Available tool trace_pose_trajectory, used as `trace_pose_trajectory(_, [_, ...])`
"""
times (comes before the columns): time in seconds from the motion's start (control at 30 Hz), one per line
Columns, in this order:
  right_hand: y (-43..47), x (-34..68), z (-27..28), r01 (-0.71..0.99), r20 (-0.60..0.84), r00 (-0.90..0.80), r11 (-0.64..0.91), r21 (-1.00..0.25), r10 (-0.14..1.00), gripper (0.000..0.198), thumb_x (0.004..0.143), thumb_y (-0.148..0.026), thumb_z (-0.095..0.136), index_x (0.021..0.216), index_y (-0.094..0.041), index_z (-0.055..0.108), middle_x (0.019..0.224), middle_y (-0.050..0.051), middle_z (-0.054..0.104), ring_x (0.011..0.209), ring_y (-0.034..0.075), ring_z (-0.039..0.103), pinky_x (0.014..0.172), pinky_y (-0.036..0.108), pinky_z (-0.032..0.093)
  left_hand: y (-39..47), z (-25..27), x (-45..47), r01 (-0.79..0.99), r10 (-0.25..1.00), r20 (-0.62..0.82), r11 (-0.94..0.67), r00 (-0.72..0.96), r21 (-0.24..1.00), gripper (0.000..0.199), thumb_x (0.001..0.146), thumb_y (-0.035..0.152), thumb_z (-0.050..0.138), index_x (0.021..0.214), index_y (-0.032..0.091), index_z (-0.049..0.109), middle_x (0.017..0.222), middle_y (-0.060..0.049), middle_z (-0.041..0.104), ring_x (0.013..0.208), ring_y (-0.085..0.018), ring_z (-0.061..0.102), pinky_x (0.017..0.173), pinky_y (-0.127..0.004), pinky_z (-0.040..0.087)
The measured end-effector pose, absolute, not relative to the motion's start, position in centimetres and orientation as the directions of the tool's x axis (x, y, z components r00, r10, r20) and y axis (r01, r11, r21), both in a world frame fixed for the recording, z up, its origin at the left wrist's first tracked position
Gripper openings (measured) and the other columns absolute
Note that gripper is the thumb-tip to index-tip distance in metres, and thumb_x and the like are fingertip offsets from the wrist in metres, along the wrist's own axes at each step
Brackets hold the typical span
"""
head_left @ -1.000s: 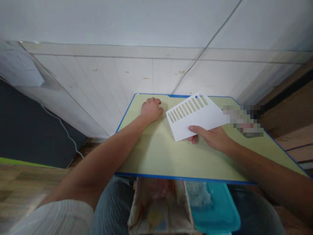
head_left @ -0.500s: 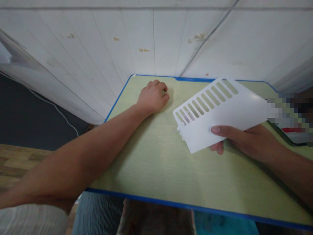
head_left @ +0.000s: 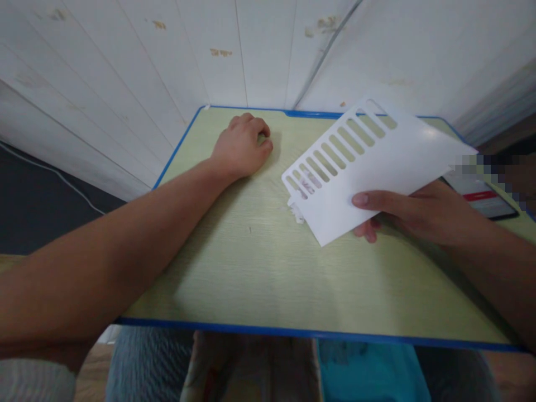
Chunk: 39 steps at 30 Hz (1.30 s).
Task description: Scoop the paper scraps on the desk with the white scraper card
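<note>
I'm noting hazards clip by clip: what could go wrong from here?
The right hand pinches the white slotted sheet by its near edge only, so the sheet might tilt or slip.
A white scrap shows at the sheet's left corner and could get pushed about, though whether they touch is unclear.
That hand appears close to a tablet-like thing, which might get bumped.

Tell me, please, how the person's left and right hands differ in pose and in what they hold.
The left hand is loosely curled, while the right hand has its thumb stretched out. The right hand grips a white slotted sheet; no object shows in the left hand. The left hand is toward the far left corner of the table, whereas the right hand is over its right side. Both hands are bare.
</note>
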State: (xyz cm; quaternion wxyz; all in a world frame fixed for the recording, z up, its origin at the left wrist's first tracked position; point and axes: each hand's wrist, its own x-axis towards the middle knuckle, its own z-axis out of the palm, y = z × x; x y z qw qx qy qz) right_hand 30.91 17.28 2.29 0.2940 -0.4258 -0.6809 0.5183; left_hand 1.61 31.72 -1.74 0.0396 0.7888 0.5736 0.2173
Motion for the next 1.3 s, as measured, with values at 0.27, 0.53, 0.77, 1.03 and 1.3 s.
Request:
trace_pose_trajectory(0.27, [17.0,31.5,2.4,0.247,-0.096,-0.557,0.054,-0.968,0.825,0.036,0.102,-0.047,0.084,0.077,-0.022,0.082,0.064,0.004,0.077,0.047,0.016,0.068,0.045,0.026,0.052,31.3,-1.1,1.8,0.897,0.928,0.266,-0.334,0.26,0.289,0.031,0.101,0.03,0.059,0.126,0.024,0.076,0.143,-0.011,0.072,0.141,-0.031,0.059,0.127,-0.049,0.048])
trace_pose_trajectory(0.53, [16.7,31.3,3.0,0.289,-0.187,-0.614,-0.001,-0.957,0.767,0.033,0.099,-0.048,0.087,0.081,-0.02,0.083,0.067,0.005,0.078,0.05,0.018,0.072,0.046,0.027,0.056,31.0,-0.8,2.0,0.905,0.929,0.264,-0.328,0.258,0.271,0.031,0.103,0.028,0.06,0.127,0.021,0.077,0.144,-0.013,0.072,0.141,-0.032,0.061,0.127,-0.049,0.049])
trace_pose_trajectory(0.77, [16.5,31.1,3.3,0.279,-0.206,-0.63,-0.03,-0.96,0.749,0.031,0.1,-0.044,0.086,0.08,-0.021,0.082,0.067,0.004,0.079,0.053,0.018,0.074,0.048,0.025,0.06,31.4,-1.0,1.8,0.892,0.927,0.276,-0.336,0.256,0.302,0.026,0.101,0.029,0.062,0.122,0.025,0.077,0.141,-0.01,0.072,0.137,-0.029,0.059,0.129,-0.047,0.047])
trace_pose_trajectory(1.03, [16.6,31.0,3.5,0.28,-0.198,-0.589,-0.032,-0.959,0.784,0.038,0.093,-0.051,0.091,0.074,-0.02,0.08,0.063,0.005,0.075,0.051,0.02,0.072,0.047,0.028,0.059,31.8,-1.4,1.5,0.883,0.915,0.305,-0.357,0.265,0.303,0.027,0.098,0.034,0.059,0.118,0.03,0.077,0.137,-0.008,0.073,0.135,-0.03,0.058,0.126,-0.049,0.049])
trace_pose_trajectory(1.3, [16.4,31.1,4.0,0.245,-0.24,-0.687,-0.093,-0.965,0.686,0.032,0.098,-0.042,0.087,0.076,-0.02,0.08,0.064,0.003,0.075,0.051,0.017,0.071,0.046,0.023,0.057,31.9,-1.3,1.5,0.874,0.915,0.304,-0.361,0.265,0.325,0.028,0.095,0.031,0.061,0.117,0.028,0.077,0.139,-0.008,0.074,0.132,-0.03,0.057,0.129,-0.047,0.046])
